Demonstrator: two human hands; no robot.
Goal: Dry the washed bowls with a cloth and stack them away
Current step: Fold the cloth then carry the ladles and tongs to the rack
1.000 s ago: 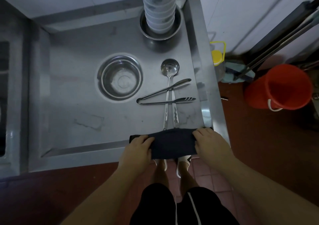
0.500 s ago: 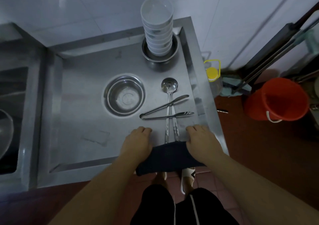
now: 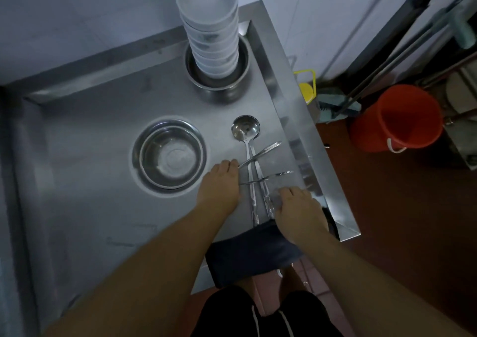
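White bowls [image 3: 209, 30] in steel basin [image 3: 192, 77]

A dark cloth [image 3: 254, 252] is being draped over the near edge of a steel counter [image 3: 85, 197]. The left hand [image 3: 219, 187] is being rested by the tongs [image 3: 260, 165], apparently touching them through blur; the right hand [image 3: 300, 214] is being laid beside the ladle [image 3: 249, 156]. White bowls [image 3: 210, 30] are being kept stacked in a steel basin [image 3: 218, 81].
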